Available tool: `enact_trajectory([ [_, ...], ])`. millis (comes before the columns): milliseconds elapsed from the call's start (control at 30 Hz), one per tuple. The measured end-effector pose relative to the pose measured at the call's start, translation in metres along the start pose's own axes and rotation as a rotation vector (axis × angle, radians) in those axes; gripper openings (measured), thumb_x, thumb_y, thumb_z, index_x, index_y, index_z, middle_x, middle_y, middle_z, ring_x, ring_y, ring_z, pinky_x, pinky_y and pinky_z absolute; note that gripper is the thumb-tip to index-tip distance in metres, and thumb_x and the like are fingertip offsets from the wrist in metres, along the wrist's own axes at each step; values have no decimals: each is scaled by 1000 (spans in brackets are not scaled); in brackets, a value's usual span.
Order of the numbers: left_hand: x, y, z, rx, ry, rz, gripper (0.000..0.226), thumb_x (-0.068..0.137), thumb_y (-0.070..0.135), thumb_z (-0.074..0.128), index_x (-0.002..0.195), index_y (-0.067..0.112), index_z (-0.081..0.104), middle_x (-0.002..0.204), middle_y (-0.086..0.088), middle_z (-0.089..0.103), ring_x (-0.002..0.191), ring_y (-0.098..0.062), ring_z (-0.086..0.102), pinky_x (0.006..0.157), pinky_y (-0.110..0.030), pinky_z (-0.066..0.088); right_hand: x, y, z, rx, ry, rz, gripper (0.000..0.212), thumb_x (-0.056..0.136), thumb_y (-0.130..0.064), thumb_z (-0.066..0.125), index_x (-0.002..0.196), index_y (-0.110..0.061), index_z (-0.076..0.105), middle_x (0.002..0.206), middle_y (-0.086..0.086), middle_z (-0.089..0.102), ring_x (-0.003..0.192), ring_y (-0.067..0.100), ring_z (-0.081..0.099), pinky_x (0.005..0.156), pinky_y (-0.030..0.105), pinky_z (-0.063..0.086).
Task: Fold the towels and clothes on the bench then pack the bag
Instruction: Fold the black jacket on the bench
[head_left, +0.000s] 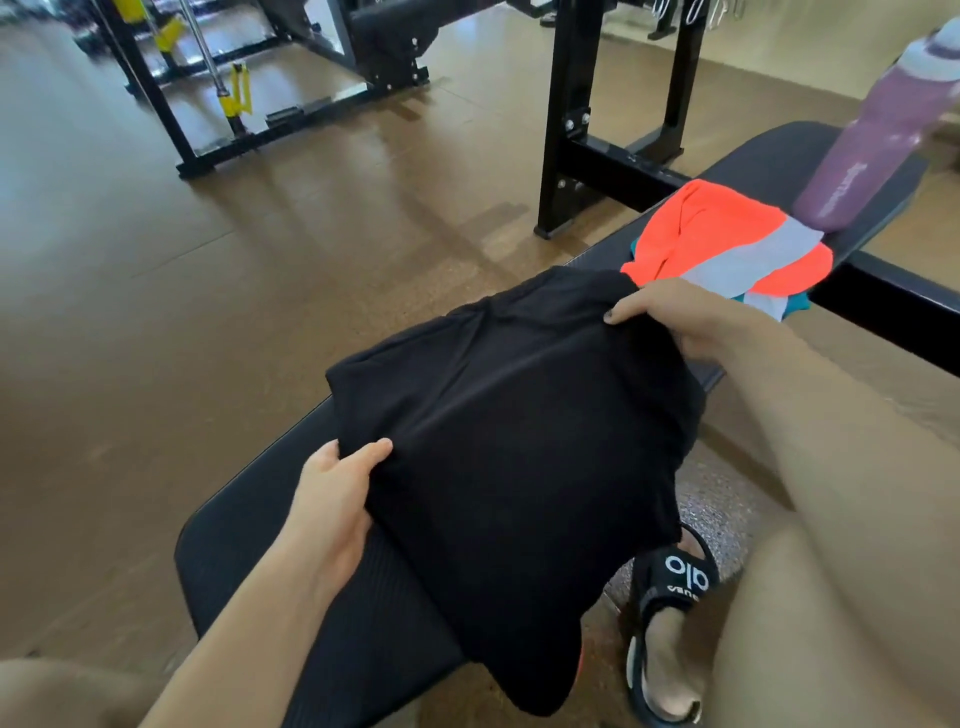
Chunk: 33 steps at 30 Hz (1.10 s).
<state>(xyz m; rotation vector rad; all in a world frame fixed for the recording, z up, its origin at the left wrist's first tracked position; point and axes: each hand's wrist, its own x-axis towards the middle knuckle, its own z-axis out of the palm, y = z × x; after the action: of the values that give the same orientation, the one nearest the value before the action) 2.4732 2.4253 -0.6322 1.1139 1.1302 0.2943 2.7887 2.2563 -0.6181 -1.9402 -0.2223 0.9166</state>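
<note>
As both hands (498, 410) grip black garment (509, 431), bench (249, 561) beneath

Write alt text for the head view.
Both hands, left hand and right hand, grip a black garment spread on a black gym bench. Beyond lie an orange-and-grey garment and a purple bottle.

Gym, weight room. Black steel rack frame (571, 119) stands bolted together on brown rubber-type floor (156, 312); second black machine frame (291, 67) behind with yellow clips (236, 96) and chrome bar (205, 47). Padded black workout bench (249, 561) in foreground; purple sports bottle (872, 140) at its far end.
</note>
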Motion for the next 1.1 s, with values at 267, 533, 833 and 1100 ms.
enact_trajectory([
  [267,8,-6,-21,32,27,-125,28,97,13,63,124,7,63,107,-6,77,101,-24,73,82,-39,57,4,17,7,-224,-13,62,35,68,-12,82,101,-8,72,107,12,73,100,33,68,100,50,52],
  [533,13,-14,-14,91,-93,-175,59,81,23,81,134,15,58,113,-2,76,103,-22,74,93,-44,57,3,18,10,-242,-57,85,29,79,-22,79,104,-13,68,109,8,71,102,29,67,103,51,49],
  [833,15,-9,1,-22,-74,-221,27,95,15,66,122,12,68,108,-7,77,101,-28,73,82,-42,58,6,19,5,-115,-89,103,60,66,-35,86,120,-15,68,119,5,71,111,30,65,108,50,44],
  [1100,1,36,-17,-52,-60,-90,31,97,21,65,125,10,67,119,-5,74,110,-25,69,103,-43,49,-11,1,0,56,-75,20,69,70,-32,85,133,-17,61,127,2,69,117,27,64,110,48,43],
])
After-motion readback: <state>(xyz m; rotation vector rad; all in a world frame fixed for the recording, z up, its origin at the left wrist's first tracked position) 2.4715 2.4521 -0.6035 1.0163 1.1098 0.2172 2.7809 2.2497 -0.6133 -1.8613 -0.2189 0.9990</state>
